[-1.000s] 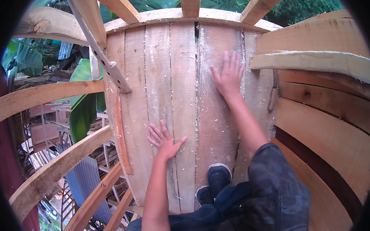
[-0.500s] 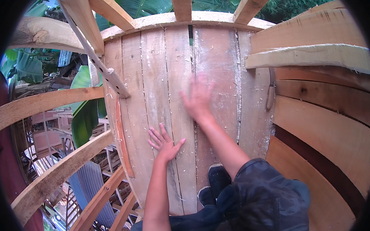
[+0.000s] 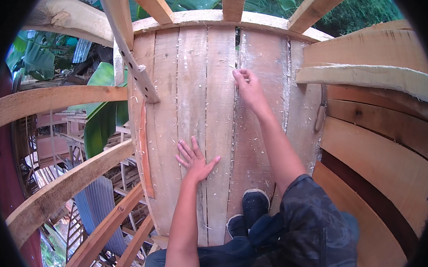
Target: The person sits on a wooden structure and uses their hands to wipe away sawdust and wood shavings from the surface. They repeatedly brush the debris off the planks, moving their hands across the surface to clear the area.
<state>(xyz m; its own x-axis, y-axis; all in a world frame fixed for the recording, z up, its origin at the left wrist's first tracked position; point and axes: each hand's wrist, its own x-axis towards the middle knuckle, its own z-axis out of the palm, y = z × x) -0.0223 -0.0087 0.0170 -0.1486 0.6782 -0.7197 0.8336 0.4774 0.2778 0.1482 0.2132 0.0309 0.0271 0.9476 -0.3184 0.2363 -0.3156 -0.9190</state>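
The left hand [image 3: 195,159] lies flat with fingers spread on the plank floor [image 3: 193,86], holding nothing. The right hand [image 3: 248,88] reaches further along, fingertips pinched at a gap between planks; whether it grips anything cannot be told. Dark shoes [image 3: 248,210] rest on the planks near the left hand.

Light: soft, even daylight on the plank floor [image 3: 208,100]
Shadows: faint
Edges: black fisheye rim, beams around the plank floor bend
Focus: sharp
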